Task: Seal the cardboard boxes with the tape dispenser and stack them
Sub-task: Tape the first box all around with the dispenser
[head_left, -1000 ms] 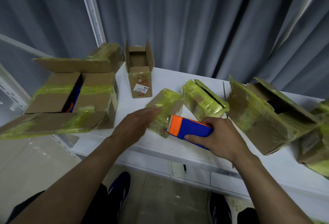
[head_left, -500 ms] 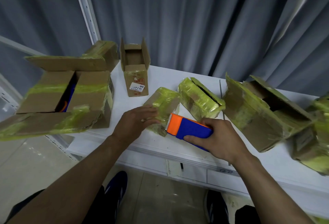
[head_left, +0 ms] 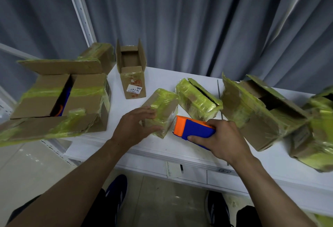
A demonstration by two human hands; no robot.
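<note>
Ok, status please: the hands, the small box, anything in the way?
Left hand grips the small taped box. Right hand holds the tape dispenser, orange end beside that box. Second taped box close behind, not blocking.

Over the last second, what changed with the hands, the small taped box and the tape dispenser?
The left hand went from a flat touch to gripping the small taped box, thumb at its near end. The right hand holds the tape dispenser beside it, unchanged.
</note>
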